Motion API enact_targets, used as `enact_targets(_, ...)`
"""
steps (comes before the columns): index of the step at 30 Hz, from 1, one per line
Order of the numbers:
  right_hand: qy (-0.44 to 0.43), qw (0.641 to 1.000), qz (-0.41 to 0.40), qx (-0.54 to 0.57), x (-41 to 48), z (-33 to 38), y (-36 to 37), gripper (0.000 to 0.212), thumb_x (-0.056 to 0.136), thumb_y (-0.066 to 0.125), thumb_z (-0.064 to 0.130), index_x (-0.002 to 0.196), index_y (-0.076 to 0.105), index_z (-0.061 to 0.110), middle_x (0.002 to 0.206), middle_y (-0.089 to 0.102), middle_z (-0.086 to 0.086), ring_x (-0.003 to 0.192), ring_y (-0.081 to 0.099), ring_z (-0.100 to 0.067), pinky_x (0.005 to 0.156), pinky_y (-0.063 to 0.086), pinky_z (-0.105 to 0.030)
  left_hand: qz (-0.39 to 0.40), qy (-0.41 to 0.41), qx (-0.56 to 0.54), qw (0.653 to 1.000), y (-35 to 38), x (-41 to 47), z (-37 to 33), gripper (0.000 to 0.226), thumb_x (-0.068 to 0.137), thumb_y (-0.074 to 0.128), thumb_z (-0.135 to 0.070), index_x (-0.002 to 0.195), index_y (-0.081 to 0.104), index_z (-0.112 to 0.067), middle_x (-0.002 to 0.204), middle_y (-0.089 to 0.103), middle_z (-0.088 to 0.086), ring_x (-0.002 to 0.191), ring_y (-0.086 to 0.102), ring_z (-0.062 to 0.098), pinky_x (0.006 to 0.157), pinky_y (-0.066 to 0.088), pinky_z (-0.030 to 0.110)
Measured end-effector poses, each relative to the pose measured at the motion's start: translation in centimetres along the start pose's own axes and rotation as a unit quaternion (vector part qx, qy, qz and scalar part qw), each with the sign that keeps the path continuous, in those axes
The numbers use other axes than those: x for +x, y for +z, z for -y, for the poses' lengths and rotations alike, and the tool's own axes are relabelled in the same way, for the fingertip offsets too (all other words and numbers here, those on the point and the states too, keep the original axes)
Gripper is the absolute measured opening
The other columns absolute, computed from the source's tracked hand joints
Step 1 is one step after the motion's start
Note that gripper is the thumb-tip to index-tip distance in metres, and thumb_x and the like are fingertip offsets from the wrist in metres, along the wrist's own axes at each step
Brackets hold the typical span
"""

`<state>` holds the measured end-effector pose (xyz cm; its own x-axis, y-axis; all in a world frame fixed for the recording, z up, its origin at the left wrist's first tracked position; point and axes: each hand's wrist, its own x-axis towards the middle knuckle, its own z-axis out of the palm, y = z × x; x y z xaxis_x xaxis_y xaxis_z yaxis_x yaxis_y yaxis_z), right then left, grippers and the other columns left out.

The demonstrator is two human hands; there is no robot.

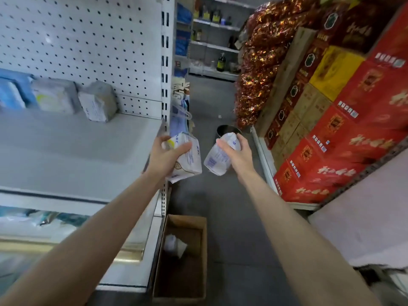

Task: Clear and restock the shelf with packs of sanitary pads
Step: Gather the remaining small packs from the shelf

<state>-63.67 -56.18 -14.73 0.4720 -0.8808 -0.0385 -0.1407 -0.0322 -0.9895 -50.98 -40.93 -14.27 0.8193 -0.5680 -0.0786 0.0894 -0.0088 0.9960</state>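
White film-wrapped packs of sanitary pads, one in each hand, were held beyond the right edge of the grey shelf (77,151), over the aisle floor. The left hand (165,157) was clenched round the yellow-marked pack (189,160), thumb across its near face. This pack stood out to the right of the palm, just beside the shelf's right upright. The right hand (237,151) grasped the blue-printed pack (216,159), thumb over its upper face. That pack hung tilted to the left of the palm, near the other pack but apart from it.

Three further packs stood along the shelf's back edge, toward its left end: a grey pack (99,104), a pale pack (55,98) and a blue pack (11,93) cut off by the frame. A cardboard box (183,281) sat on the floor at the shelf's right end, with one white pack (175,245) inside.

Print on every pack was blurred and unreadable. The far fingers of both hands were largely hidden behind the packs they held. Red cartons (353,140) lined the opposite side of the aisle.
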Motion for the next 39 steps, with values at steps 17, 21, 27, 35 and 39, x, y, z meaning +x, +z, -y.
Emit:
enact_targets(17, 0.096, 0.98, 0.146, -0.092, 0.1, -9.4, -5.0, 0.1, 0.068, 0.084, 0.049, 0.15, 0.032, 0.024, 0.149, 0.037, -0.003, 0.133, 0.044, -0.021, 0.11, 0.04, -0.04, -0.012, -0.193, 0.112, 0.975, 5.3, -6.2, 10.0, 0.09, 0.075, 0.078, -0.048, 0.143, 0.032, -0.013, 0.129, 0.049, 0.003, 0.106, 0.053, 0.015, 0.088, 0.049, 0.035)
enact_targets(21, 0.089, 0.983, 0.138, -0.078, 0.8, -9.7, -4.2, 0.083, 0.082, 0.075, 0.045, 0.15, 0.034, 0.019, 0.155, 0.031, -0.002, 0.14, 0.035, -0.017, 0.105, 0.031, -0.025, -0.032, -0.157, 0.102, 0.982, 4.5, -5.6, 8.9, 0.072, 0.082, 0.071, -0.049, 0.136, 0.042, -0.012, 0.131, 0.05, 0.002, 0.115, 0.051, 0.019, 0.094, 0.043, 0.033)
enact_targets(27, 0.044, 0.987, 0.146, -0.047, 0.9, -6.5, -1.8, 0.061, 0.092, 0.066, 0.036, 0.142, 0.043, 0.011, 0.145, 0.046, -0.005, 0.125, 0.048, -0.014, 0.093, 0.035, -0.018, -0.072, -0.054, 0.065, 0.994, 3.2, -5.0, 4.3, 0.053, 0.088, 0.068, -0.039, 0.129, 0.049, -0.011, 0.122, 0.059, 0.007, 0.11, 0.059, 0.02, 0.095, 0.051, 0.039)
enact_targets(35, -0.032, 0.976, 0.213, -0.017, 0.0, 1.0, 5.2, 0.05, 0.096, 0.06, 0.035, 0.135, 0.049, 0.006, 0.124, 0.055, -0.001, 0.108, 0.05, -0.01, 0.077, 0.04, -0.015, -0.16, 0.023, 0.047, 0.986, -3.6, -4.7, -1.3, 0.041, 0.09, 0.066, -0.033, 0.123, 0.049, -0.015, 0.116, 0.059, 0.007, 0.091, 0.058, 0.011, 0.085, 0.051, 0.032)
enact_targets(39, -0.071, 0.967, 0.243, -0.013, -1.6, 4.5, 10.4, 0.05, 0.095, 0.059, 0.041, 0.134, 0.049, 0.011, 0.124, 0.054, 0.0, 0.109, 0.051, -0.011, 0.085, 0.039, -0.023, -0.197, 0.048, 0.04, 0.978, -8.5, -4.2, -3.4, 0.042, 0.091, 0.065, -0.033, 0.124, 0.048, -0.012, 0.116, 0.058, 0.009, 0.09, 0.057, 0.013, 0.077, 0.049, 0.028)
